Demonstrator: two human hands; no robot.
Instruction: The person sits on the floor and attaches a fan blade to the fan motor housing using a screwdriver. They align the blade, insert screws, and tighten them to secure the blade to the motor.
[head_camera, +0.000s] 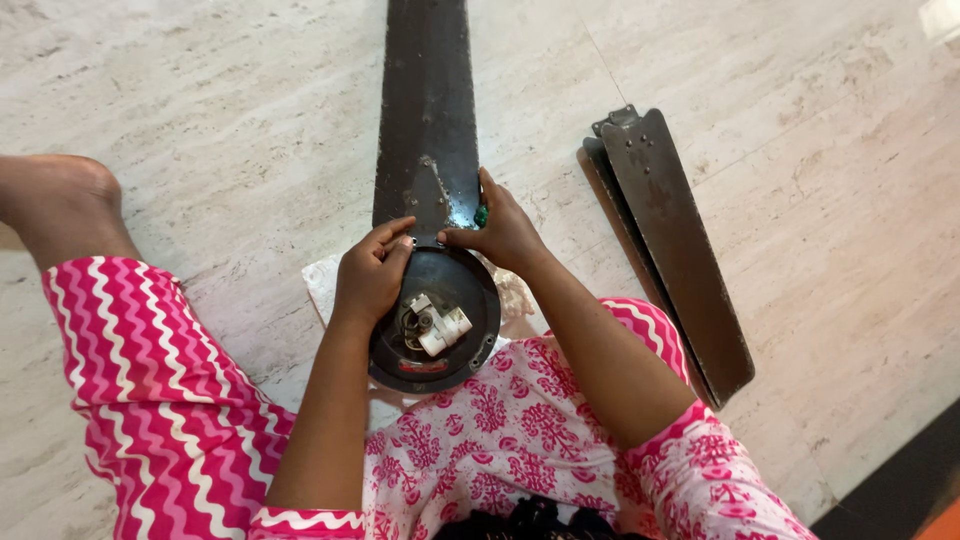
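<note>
Seated on a pale stone floor (230, 130), legs in pink zigzag trousers (140, 370) and a pink flowered top (520, 420), bare foot (60, 195) out to the left. In front of the lap, a round dark fan motor (440, 325) lying on a white cloth (325, 285), open side up, with a small white wiring block (440, 328) and a coil of wires at its middle and a red mark near the lower rim. One long dark fan blade (425, 100) joined to the motor's far edge and running straight away to the top of the view.

Left hand (372, 275) resting on the motor's upper left rim, fingers curled, thumb and forefinger tips pinched at the joint where blade meets motor; grip closed there, though too small to tell what is between the fingertips. Right hand (503, 232) on the upper right of the same joint, fingers bent down onto the blade's base, thumb pointing towards the left hand; something small and green (481, 215) showing at its fingers, grasped or merely touched cannot be told. Both hands nearly touching above the motor.

Well apart on the right, two loose blades (680, 255) stacked one on the other, lying slantwise on the floor. Dark strip (900, 490) at the lower right corner.
</note>
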